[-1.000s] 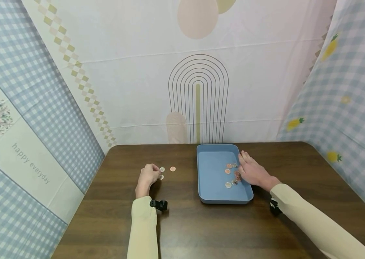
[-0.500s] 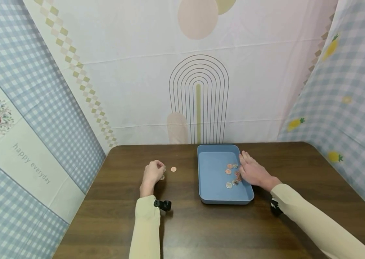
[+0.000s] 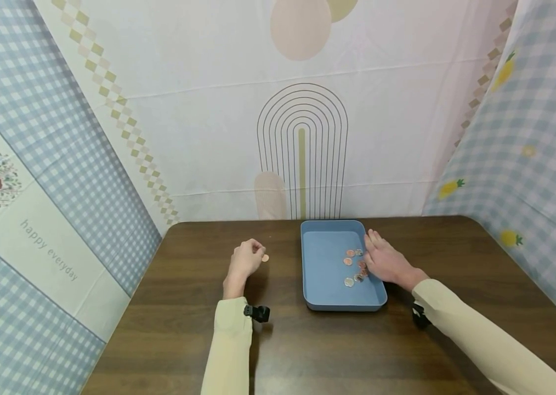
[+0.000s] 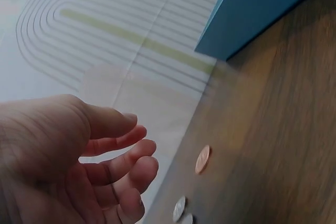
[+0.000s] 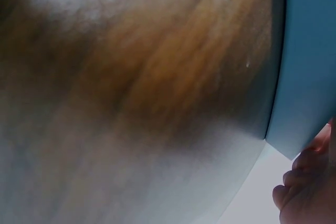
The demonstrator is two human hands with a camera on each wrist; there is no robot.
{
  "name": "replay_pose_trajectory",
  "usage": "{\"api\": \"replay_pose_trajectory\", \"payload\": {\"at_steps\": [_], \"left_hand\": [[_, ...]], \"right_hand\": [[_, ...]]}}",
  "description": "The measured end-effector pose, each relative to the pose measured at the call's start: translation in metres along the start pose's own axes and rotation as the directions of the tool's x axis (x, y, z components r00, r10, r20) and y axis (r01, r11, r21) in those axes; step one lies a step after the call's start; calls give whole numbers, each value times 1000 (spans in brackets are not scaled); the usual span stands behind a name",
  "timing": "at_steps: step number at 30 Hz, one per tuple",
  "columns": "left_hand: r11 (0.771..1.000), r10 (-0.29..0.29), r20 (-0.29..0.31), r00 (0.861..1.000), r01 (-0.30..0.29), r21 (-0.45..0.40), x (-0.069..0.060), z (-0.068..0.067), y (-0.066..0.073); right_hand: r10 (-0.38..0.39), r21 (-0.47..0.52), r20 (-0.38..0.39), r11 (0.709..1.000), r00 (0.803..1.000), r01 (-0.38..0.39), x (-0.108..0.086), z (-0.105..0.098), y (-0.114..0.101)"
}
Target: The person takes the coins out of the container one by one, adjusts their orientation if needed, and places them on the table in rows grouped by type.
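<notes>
The dark brown wood-grain table (image 3: 278,345) has its far edge against a white cloth backdrop (image 3: 199,137), and the far end of the shallow blue rectangular tray (image 3: 327,258) lies almost level with that edge. A strip of wood runs between the tray and the left hand (image 3: 247,258), another lies to the right of the tray, and the widest stretch of tabletop is on the near side. The left hand is just beside a single flat copper-coloured coin (image 3: 265,258), its fingers loosely bent, with a narrow gap at the thumb and nothing seen between them. Two round silver-coloured coins (image 4: 180,208) lie near that coin on the table (the head view has them hidden behind the hand, the left wrist view shows them). The right hand (image 3: 385,262) lies over the tray's right rim, fingers extended and close together; whether its thumb grips the wall cannot be told. Inside the tray, mixed copper and silver coins (image 3: 347,261) gather toward the right wall. Compared with half a second ago, the left hand has shifted right, from over the silver coins toward the copper one, while the right hand and tray look unchanged. The blue-and-white checked cloth (image 3: 80,142) on the left carries a pale panel reading "happy everyday" (image 3: 48,250); the markings on the coins are too small to read.
</notes>
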State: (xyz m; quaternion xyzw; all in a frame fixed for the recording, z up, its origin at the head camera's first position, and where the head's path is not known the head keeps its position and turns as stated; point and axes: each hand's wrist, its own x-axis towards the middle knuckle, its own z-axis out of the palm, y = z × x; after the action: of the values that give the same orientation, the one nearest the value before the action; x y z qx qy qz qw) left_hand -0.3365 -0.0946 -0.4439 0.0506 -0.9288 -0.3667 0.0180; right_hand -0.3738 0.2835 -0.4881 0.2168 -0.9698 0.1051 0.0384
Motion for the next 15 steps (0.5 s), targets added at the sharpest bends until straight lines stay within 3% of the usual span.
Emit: {"api": "replay_pose_trajectory", "payload": {"at_steps": [9, 15], "left_hand": [[993, 120, 13, 993, -120, 14, -7, 14, 28], [976, 217, 31, 976, -218, 24, -10, 26, 51]], "right_hand": [[-12, -41, 0, 999, 1000, 12, 1, -1, 1], [-12, -36, 8, 999, 1000, 12, 1, 0, 1]]}}
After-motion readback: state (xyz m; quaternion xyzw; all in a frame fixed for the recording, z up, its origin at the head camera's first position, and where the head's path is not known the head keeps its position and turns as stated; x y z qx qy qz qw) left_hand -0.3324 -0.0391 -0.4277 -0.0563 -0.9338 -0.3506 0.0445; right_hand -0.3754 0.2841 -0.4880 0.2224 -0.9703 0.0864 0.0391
